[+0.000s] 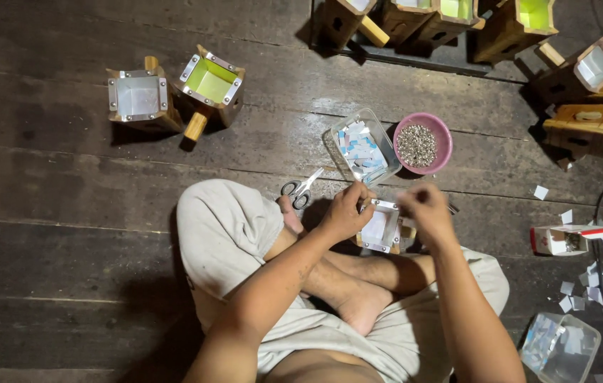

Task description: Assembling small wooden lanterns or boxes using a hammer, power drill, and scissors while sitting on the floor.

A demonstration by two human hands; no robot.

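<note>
A small wooden box (381, 227) with metal-edged corners and a pale, whitish inside sits open side up near the scene's middle, resting by the person's crossed legs, tilted slightly, its left edge partly hidden.

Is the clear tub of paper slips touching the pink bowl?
Touching. In the head view, the clear tub has its right corner against the pink bowl rim, with no floor visible between.

The right hand (426, 207) is motion-blurred, so its grip cannot be told. The left hand (344, 211) hides part of the small box (379, 228) beneath it.
</note>
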